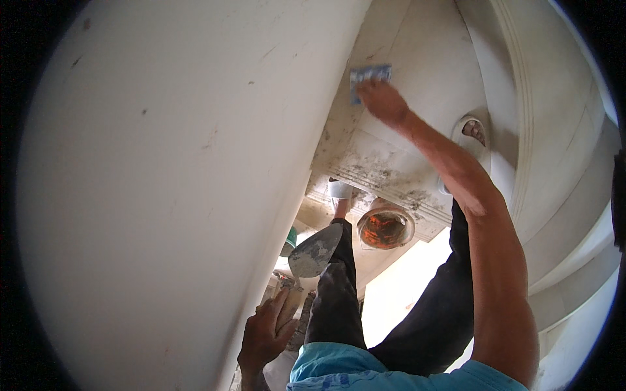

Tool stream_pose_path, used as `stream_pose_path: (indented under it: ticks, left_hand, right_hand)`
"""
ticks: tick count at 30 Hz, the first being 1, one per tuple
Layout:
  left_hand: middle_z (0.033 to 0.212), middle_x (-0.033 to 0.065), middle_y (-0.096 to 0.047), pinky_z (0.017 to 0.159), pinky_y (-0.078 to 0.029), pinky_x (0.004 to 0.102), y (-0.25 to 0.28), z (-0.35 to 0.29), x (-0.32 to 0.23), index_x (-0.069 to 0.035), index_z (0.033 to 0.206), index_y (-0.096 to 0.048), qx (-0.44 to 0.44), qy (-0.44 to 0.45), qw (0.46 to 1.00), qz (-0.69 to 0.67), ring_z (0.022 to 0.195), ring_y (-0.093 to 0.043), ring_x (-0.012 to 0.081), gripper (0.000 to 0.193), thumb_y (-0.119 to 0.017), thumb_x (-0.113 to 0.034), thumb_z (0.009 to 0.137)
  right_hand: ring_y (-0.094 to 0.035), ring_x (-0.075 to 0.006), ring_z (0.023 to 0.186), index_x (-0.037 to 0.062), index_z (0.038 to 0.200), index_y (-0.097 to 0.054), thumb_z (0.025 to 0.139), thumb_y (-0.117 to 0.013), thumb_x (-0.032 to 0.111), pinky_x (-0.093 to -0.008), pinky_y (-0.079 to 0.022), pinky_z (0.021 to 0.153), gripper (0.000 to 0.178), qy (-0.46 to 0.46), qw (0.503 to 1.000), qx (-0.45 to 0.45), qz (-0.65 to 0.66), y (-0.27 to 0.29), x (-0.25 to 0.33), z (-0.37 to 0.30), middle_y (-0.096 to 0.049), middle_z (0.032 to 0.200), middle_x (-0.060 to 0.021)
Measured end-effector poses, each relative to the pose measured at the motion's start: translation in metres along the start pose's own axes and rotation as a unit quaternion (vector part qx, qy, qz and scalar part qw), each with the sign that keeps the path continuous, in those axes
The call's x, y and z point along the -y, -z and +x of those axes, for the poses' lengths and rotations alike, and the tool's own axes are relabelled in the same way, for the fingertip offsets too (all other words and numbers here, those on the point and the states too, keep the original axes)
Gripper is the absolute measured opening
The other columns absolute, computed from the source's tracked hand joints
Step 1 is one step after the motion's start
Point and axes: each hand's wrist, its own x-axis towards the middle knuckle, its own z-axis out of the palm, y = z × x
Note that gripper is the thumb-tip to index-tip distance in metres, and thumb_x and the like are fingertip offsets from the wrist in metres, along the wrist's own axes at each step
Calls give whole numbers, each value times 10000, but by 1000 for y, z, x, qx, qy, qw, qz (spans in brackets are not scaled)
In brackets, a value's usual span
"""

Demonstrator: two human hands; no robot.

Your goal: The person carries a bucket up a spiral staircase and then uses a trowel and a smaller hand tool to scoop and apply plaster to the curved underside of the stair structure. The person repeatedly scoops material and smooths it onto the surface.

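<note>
My right hand (381,101) reaches far forward, closed on a flat, squarish blue-and-white piece (370,73). That piece lies against the pale, stained step (417,78) beside the wall; motion blurs it, so cloth or paper cannot be told apart. Low on the left, my left hand (266,332) is closed round the pale handle of a trowel (316,251). The trowel's wide grey blade is smeared and points up and away, in front of my left leg.
A large white wall (169,182) fills the left side. Below the step's dirty edge (385,186) stands a bucket (385,228) with orange and grey smears inside. Part of a green container (289,241) shows by the wall. My right shoe (471,140) rests on the step, near a curved white side (561,130).
</note>
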Motion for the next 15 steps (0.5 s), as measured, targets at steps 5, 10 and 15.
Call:
stream_pose_path:
  ticks: [5, 10, 15]
  left_hand:
    - [1232, 245, -611, 968, -476, 468, -4, -3, 7, -53, 1434, -455, -22, -34, 999, 13, 1087, -602, 417, 675, -701, -216, 827]
    - [1285, 260, -583, 998, -463, 463, -22, -4, 25, -31, 1423, -457, -29, -42, 999, 5, 1138, -590, 422, 656, -697, -209, 839]
    - [1310, 271, -569, 1024, -448, 463, -36, -3, 27, -13, 1417, -455, -13, -40, 999, -17, 1180, -575, 429, 651, -697, -210, 845]
  right_hand:
    - [-684, -292, 947, 52, 1091, -657, 876, -554, 55, -448, -555, 808, 238, -12, 960, 212, 181, 26, 56, -36, -693, 1000, -155]
    - [-663, -327, 1014, 57, 1204, -630, 863, -503, 16, -425, -552, 856, 367, -179, 980, 42, 75, 75, -6, 14, -679, 1124, -168]
    - [-688, -289, 903, 39, 1035, -652, 877, -544, 58, -413, -577, 720, 193, -157, 985, -65, -39, 27, -41, 14, -691, 1026, -135]
